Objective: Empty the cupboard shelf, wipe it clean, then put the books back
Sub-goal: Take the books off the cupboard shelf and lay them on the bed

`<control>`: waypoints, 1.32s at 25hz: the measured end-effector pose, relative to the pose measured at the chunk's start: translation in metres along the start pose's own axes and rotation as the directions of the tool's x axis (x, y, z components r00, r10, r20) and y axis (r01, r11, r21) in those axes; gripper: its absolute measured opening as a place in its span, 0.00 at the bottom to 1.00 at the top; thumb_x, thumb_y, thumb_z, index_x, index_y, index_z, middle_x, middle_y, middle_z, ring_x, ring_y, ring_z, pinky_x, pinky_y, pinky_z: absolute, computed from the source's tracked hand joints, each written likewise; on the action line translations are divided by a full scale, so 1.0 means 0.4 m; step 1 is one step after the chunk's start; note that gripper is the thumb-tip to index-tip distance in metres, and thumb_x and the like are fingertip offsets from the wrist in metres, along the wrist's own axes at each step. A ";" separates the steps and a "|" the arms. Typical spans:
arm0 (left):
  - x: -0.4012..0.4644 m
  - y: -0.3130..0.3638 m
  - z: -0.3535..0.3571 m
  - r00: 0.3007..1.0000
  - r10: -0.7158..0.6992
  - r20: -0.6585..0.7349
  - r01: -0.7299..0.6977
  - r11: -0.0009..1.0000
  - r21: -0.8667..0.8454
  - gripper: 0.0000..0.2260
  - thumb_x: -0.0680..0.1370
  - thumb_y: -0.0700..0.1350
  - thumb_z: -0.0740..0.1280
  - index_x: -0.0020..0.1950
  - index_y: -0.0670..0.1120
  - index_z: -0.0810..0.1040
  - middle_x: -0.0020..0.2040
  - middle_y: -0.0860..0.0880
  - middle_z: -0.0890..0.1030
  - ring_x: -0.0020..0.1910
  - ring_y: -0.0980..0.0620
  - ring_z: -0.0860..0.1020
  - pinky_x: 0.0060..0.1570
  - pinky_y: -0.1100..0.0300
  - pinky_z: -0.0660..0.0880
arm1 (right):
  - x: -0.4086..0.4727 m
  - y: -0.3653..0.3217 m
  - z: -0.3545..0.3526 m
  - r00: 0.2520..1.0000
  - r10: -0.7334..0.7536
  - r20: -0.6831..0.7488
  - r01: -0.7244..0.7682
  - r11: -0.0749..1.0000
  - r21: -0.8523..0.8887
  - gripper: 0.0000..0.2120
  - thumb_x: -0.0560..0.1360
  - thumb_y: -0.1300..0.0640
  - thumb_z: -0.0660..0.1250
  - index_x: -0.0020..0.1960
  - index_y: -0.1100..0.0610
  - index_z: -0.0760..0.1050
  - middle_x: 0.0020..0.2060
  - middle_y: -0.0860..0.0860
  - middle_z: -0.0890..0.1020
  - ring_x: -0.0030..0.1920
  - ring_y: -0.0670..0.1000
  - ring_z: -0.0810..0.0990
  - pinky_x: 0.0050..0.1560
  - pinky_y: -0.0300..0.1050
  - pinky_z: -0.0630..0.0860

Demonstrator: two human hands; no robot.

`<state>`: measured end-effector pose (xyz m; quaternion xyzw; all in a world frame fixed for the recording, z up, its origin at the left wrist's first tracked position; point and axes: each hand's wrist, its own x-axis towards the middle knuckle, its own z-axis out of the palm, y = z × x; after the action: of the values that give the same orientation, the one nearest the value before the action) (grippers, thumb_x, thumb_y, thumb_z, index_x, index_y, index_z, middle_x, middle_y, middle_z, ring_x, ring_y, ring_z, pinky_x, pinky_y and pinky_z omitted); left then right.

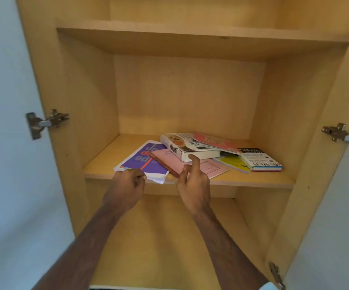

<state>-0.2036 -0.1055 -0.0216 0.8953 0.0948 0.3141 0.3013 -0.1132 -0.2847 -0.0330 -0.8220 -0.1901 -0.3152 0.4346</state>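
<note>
Books (198, 152) just beyond spread right hand (194, 185); left hand (127, 185) seemingly pinches purple book (146, 162)

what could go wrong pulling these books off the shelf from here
The purple book lies under the pink booklet and already overhangs the shelf edge; if the left hand pulls it alone, the pile may slide. The thick white book sits tilted on top and might topple near the right hand.

Your books lie flat in a messy pile on the shelf (253, 181) — purple book (144, 160) left, pink book (190, 164) middle, thick white book (187, 146) on top.
</note>
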 end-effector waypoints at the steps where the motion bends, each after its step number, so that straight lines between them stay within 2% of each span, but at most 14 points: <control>1: 0.027 0.007 0.019 1.000 -0.008 0.004 0.008 1.000 -0.018 0.07 0.77 0.42 0.68 0.39 0.48 0.82 0.31 0.52 0.82 0.33 0.51 0.81 0.39 0.51 0.79 | 0.019 0.020 0.003 1.000 0.003 -0.018 -0.003 1.000 -0.014 0.19 0.79 0.57 0.61 0.69 0.54 0.66 0.45 0.56 0.86 0.43 0.61 0.84 0.39 0.53 0.79; 4: 0.090 0.036 0.101 0.997 -0.078 0.030 0.080 0.994 -0.070 0.08 0.75 0.42 0.70 0.36 0.44 0.82 0.31 0.48 0.82 0.34 0.47 0.81 0.39 0.49 0.79 | 0.072 0.088 -0.012 0.997 0.053 -0.054 -0.055 0.997 -0.046 0.18 0.79 0.57 0.61 0.68 0.53 0.67 0.42 0.55 0.84 0.43 0.59 0.82 0.39 0.52 0.78; 6: 0.119 0.068 0.162 0.981 -0.171 0.091 0.185 0.967 -0.175 0.11 0.75 0.43 0.69 0.34 0.41 0.80 0.29 0.46 0.82 0.29 0.45 0.82 0.35 0.48 0.81 | 0.103 0.140 -0.023 0.992 0.074 -0.104 -0.081 0.994 -0.072 0.16 0.79 0.59 0.62 0.66 0.54 0.68 0.40 0.55 0.83 0.40 0.58 0.81 0.37 0.50 0.76; 10: 0.114 0.126 0.263 0.900 -0.383 0.210 0.436 0.813 -0.387 0.12 0.79 0.44 0.71 0.38 0.40 0.80 0.28 0.45 0.83 0.25 0.45 0.82 0.31 0.46 0.83 | 0.132 0.202 -0.038 0.986 0.084 -0.145 -0.105 0.984 -0.146 0.15 0.80 0.60 0.62 0.66 0.56 0.71 0.40 0.55 0.83 0.39 0.55 0.79 0.37 0.42 0.67; 12: 0.089 0.137 0.303 0.817 -0.478 0.323 0.577 0.687 -0.441 0.13 0.79 0.49 0.71 0.43 0.39 0.80 0.31 0.42 0.84 0.27 0.43 0.83 0.33 0.46 0.84 | 0.145 0.227 -0.034 0.984 0.103 -0.142 -0.128 0.975 -0.179 0.12 0.79 0.60 0.62 0.63 0.57 0.73 0.41 0.55 0.83 0.40 0.56 0.80 0.37 0.42 0.67; 15: 0.084 0.142 0.338 0.639 -0.504 0.581 0.767 0.357 -0.534 0.17 0.80 0.54 0.69 0.51 0.39 0.79 0.41 0.37 0.85 0.38 0.40 0.86 0.37 0.50 0.84 | 0.190 0.266 -0.014 0.962 0.235 -0.142 -0.254 0.957 -0.137 0.08 0.79 0.60 0.62 0.55 0.57 0.77 0.41 0.57 0.84 0.42 0.59 0.82 0.39 0.42 0.69; 17: 0.103 0.148 0.349 0.600 -0.469 0.648 0.783 0.180 -0.595 0.14 0.80 0.51 0.69 0.56 0.41 0.78 0.48 0.38 0.85 0.44 0.40 0.86 0.40 0.50 0.85 | 0.237 0.292 -0.001 0.904 0.404 -0.138 -0.417 0.905 -0.082 0.08 0.79 0.60 0.62 0.51 0.58 0.80 0.43 0.57 0.85 0.46 0.60 0.82 0.42 0.42 0.69; 19: 0.116 0.162 0.358 0.598 -0.483 0.639 0.760 0.089 -0.644 0.11 0.80 0.45 0.70 0.59 0.42 0.77 0.50 0.39 0.85 0.44 0.41 0.86 0.37 0.52 0.84 | 0.283 0.309 0.002 0.812 0.565 -0.149 -0.573 0.820 -0.015 0.10 0.79 0.60 0.62 0.51 0.60 0.82 0.49 0.60 0.85 0.52 0.62 0.82 0.45 0.44 0.71; 21: 0.121 0.180 0.370 0.616 -0.516 0.595 0.733 0.098 -0.674 0.09 0.80 0.42 0.69 0.59 0.41 0.76 0.49 0.40 0.85 0.40 0.42 0.86 0.31 0.57 0.82 | 0.325 0.330 0.009 0.754 0.642 -0.140 -0.645 0.763 0.027 0.13 0.80 0.57 0.63 0.54 0.64 0.82 0.52 0.62 0.84 0.55 0.63 0.81 0.47 0.45 0.72; 23: 0.127 0.194 0.378 0.653 -0.551 0.520 0.684 0.134 -0.717 0.09 0.79 0.40 0.70 0.58 0.41 0.77 0.48 0.41 0.85 0.39 0.43 0.86 0.28 0.59 0.80 | 0.358 0.349 0.022 0.745 0.653 -0.134 -0.654 0.755 0.040 0.15 0.81 0.54 0.64 0.55 0.64 0.82 0.52 0.61 0.85 0.54 0.62 0.83 0.47 0.45 0.73; 26: 0.151 0.209 0.392 0.702 -0.582 0.410 0.610 0.194 -0.768 0.10 0.78 0.39 0.72 0.58 0.43 0.77 0.50 0.46 0.84 0.44 0.46 0.85 0.34 0.53 0.84 | 0.402 0.379 0.042 0.682 0.728 -0.078 -0.708 0.683 0.182 0.14 0.79 0.48 0.65 0.47 0.58 0.81 0.39 0.57 0.86 0.43 0.60 0.86 0.46 0.49 0.82; 29: 0.170 0.215 0.405 0.709 -0.587 0.391 0.575 0.161 -0.802 0.14 0.78 0.38 0.71 0.62 0.45 0.75 0.53 0.47 0.83 0.50 0.48 0.84 0.43 0.49 0.84 | 0.437 0.388 0.046 0.549 0.834 0.051 -0.787 0.496 0.368 0.11 0.79 0.49 0.67 0.47 0.57 0.75 0.32 0.55 0.82 0.32 0.59 0.85 0.42 0.54 0.85; 31: 0.183 0.203 0.417 0.717 -0.602 0.350 0.551 0.183 -0.814 0.14 0.79 0.36 0.69 0.64 0.44 0.72 0.54 0.46 0.82 0.51 0.48 0.84 0.37 0.56 0.83 | 0.459 0.396 0.037 0.448 0.878 0.166 -0.808 0.319 0.495 0.12 0.79 0.49 0.68 0.47 0.58 0.74 0.36 0.58 0.84 0.34 0.56 0.85 0.44 0.53 0.86; 33: 0.197 0.185 0.421 0.742 -0.587 0.323 0.530 0.219 -0.819 0.15 0.79 0.34 0.67 0.64 0.44 0.71 0.55 0.46 0.82 0.51 0.47 0.84 0.36 0.57 0.82 | 0.468 0.404 0.030 0.407 0.876 0.259 -0.798 0.203 0.568 0.11 0.80 0.51 0.68 0.48 0.58 0.71 0.41 0.58 0.84 0.40 0.54 0.86 0.47 0.52 0.85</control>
<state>-0.0390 -0.2172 -0.0419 0.5016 0.2421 0.2107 0.8034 0.1222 -0.3563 -0.0063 -0.5782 0.2215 0.0041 0.7853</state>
